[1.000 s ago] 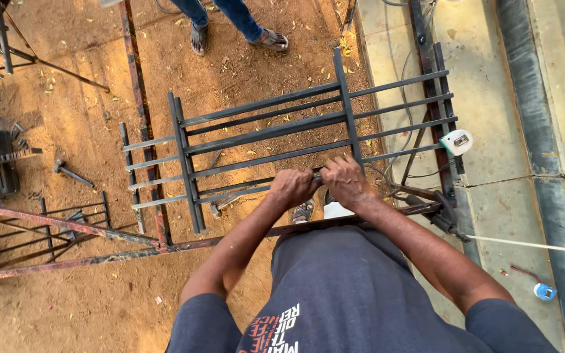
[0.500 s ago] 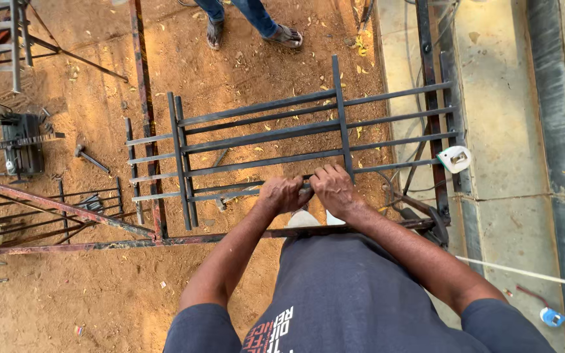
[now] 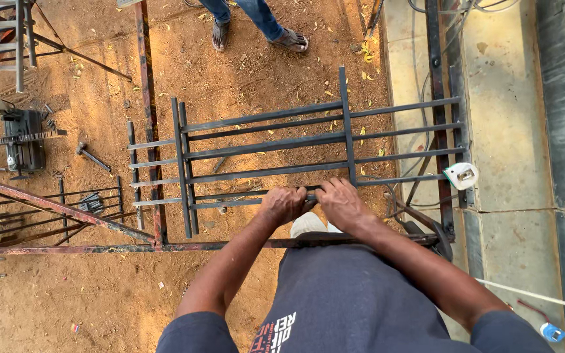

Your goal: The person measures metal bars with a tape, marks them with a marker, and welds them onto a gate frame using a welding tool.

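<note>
The metal grille (image 3: 263, 153) lies flat over the sandy ground, dark bars running crosswise with two paired uprights toward one end; both hands sit side by side on its nearest bar. The left hand (image 3: 284, 204) has its fingers curled tight round that bar; the right hand (image 3: 341, 204) is touching it and clamps the same bar. Beyond the grille's far edge stand another person's sandalled feet (image 3: 259, 38); off the grille's right end lies a small white tool (image 3: 461, 175); a hammer (image 3: 91, 155) rests on the sand past its left end.
</note>
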Available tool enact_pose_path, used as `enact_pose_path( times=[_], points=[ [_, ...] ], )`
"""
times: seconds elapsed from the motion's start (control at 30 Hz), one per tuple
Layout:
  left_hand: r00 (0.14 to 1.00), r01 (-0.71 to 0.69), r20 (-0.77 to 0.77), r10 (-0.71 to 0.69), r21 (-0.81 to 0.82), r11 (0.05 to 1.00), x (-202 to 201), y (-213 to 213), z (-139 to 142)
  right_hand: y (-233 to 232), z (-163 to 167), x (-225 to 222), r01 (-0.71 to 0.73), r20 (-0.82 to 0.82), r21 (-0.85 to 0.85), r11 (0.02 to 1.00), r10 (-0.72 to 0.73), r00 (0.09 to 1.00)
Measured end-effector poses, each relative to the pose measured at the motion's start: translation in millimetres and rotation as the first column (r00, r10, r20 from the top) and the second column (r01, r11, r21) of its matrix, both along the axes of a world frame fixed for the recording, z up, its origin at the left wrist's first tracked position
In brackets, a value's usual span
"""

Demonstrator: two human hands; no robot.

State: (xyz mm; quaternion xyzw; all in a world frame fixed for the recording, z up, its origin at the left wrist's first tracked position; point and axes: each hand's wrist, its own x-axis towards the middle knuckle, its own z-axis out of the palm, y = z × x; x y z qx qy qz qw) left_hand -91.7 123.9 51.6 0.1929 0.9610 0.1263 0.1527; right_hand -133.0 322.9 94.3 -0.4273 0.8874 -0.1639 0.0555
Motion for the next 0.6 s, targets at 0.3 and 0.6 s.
enact_pose_path(
  times=[0.3,0.6],
  points=[
    [0.999,-0.016,0.052,0.016,0.004,1.000,-0.5,-0.6,8.0,-14.9,9.4,-154.7,0.032,-0.373,-0.218,0.976,-0.113,0.921],
    [0.998,-0.002,0.057,0.003,-0.016,1.000,-1.2,-7.7,0.7,-30.8,-30.9,-208.6,-0.015,-0.288,-0.023,1.000,0.008,0.958]
  ],
)
